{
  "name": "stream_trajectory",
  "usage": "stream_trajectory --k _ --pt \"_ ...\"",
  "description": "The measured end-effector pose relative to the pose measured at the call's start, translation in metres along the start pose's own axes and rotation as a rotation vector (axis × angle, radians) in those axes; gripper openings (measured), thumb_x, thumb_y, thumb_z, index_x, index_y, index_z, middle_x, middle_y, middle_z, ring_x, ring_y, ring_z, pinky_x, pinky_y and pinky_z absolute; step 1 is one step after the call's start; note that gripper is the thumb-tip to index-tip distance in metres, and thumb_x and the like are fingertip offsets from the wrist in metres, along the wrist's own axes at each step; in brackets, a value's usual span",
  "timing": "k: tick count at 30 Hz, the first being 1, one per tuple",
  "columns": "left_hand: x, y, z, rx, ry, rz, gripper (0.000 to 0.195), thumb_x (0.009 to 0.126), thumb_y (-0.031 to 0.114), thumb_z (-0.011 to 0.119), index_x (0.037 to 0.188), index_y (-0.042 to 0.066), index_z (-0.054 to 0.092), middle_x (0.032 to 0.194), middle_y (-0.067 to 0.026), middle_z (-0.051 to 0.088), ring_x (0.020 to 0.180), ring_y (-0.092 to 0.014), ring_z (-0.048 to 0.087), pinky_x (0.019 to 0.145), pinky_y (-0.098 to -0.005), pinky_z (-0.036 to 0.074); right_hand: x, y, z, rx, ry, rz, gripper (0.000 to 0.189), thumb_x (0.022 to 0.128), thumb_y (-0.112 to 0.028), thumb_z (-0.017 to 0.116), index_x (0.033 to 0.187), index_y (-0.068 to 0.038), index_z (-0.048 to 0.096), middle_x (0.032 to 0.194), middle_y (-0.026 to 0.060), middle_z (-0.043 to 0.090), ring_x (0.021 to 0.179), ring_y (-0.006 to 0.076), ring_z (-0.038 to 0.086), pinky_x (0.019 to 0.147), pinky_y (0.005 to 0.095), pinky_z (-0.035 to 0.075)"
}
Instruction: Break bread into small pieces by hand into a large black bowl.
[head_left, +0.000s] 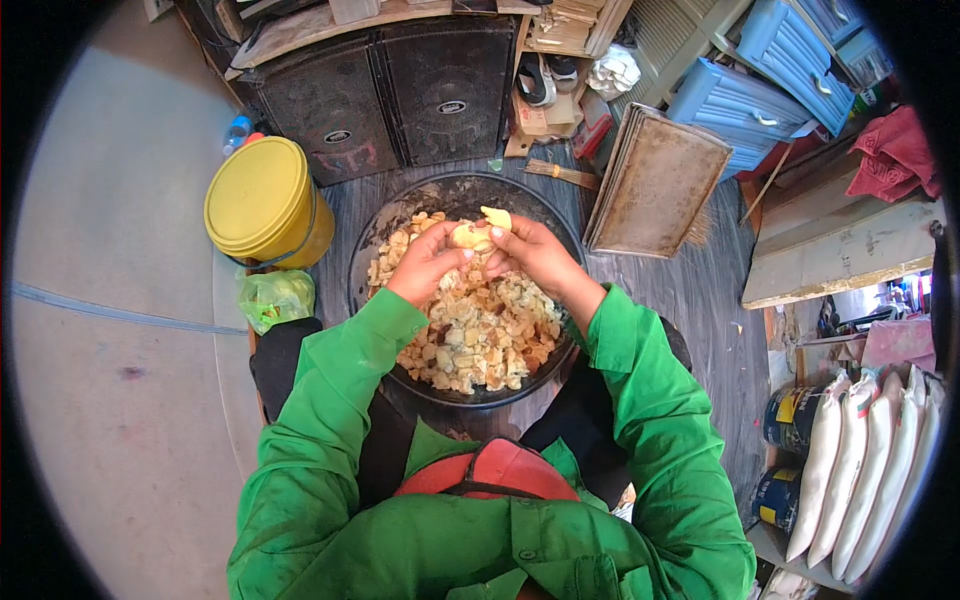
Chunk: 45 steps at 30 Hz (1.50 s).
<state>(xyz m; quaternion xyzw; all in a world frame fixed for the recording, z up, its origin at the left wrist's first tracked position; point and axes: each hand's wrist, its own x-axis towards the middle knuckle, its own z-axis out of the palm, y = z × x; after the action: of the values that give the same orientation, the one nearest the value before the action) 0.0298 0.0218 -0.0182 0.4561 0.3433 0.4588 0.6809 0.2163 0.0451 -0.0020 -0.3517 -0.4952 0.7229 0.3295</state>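
Observation:
Both my hands are over a wide black basin (375, 193) on the floor. My left hand (426, 262) grips a pale yellow piece of what looks like bread or pastry (472, 237). My right hand (534, 251) holds a smaller yellow piece (496, 217) up between thumb and fingers, right beside the first; whether the two are still joined is hard to tell. Below them, a heap of broken pale and brownish chunks (472, 337) fills much of the basin. Some chunks look greyish, and the fingers hide part of the heap.
A yellow lidded bucket (255, 199) and a green plastic bag (276, 298) stand left of the basin. Black loudspeakers (450, 97) are behind it. Stacked metal trays (656, 180) lean at right, near a small straw brush (561, 172). White sacks (855, 465) stand farther right.

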Motion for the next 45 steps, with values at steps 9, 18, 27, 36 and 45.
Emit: stream_trajectory --k 9,18,27,36,45 --pt "-0.001 -0.009 0.002 0.261 0.079 0.098 0.016 0.086 0.014 0.056 0.096 0.004 0.048 0.079 0.0003 0.052 0.064 -0.006 0.049 0.051 -0.0196 0.04 0.005 0.007 0.0 -0.206 0.126 -0.104 0.021 0.086 -0.019 0.058 0.097 -0.002 0.054 0.078 0.0013 0.057 0.064 0.0069 0.053 0.054 0.0205 0.046" --pt "-0.003 0.001 0.004 0.152 0.142 -0.053 0.015 0.086 0.014 0.057 0.095 0.008 0.046 0.068 0.0033 0.048 0.045 -0.003 0.036 0.039 -0.0184 0.029 0.005 0.009 0.0 -0.126 0.095 -0.136 0.022 0.086 -0.019 0.057 0.099 -0.003 0.049 0.08 0.0031 0.057 0.064 0.0089 0.055 0.052 0.0226 0.047" --pt "-0.002 -0.005 -0.011 0.265 0.162 -0.092 0.02 0.086 0.025 0.058 0.087 0.006 0.051 0.061 0.0023 0.048 0.041 -0.004 0.039 0.037 -0.0182 0.032 -0.003 -0.002 0.004 -0.115 0.065 -0.107 0.02 0.084 -0.02 0.061 0.096 -0.01 0.05 0.076 -0.0025 0.056 0.054 0.002 0.046 0.043 0.0163 0.034" --pt "-0.008 0.004 -0.002 0.057 0.026 -0.308 0.023 0.086 0.026 0.057 0.094 0.006 0.051 0.075 -0.0022 0.056 0.05 -0.004 0.044 0.043 -0.0178 0.035 0.005 0.018 0.004 -0.066 0.052 -0.084 0.017 0.085 -0.013 0.056 0.098 -0.003 0.05 0.079 0.0015 0.057 0.063 0.0071 0.055 0.053 0.0216 0.046" --pt "-0.006 -0.02 -0.014 0.698 0.007 0.16 0.015 0.074 0.007 0.056 0.088 0.003 0.05 0.073 -0.0059 0.056 0.065 -0.017 0.054 0.058 -0.0315 0.041 0.001 0.021 0.016 -0.64 0.019 -0.316 0.023 0.078 -0.004 0.051 0.101 -0.002 0.051 0.081 0.003 0.056 0.065 0.009 0.053 0.056 0.0241 0.045"
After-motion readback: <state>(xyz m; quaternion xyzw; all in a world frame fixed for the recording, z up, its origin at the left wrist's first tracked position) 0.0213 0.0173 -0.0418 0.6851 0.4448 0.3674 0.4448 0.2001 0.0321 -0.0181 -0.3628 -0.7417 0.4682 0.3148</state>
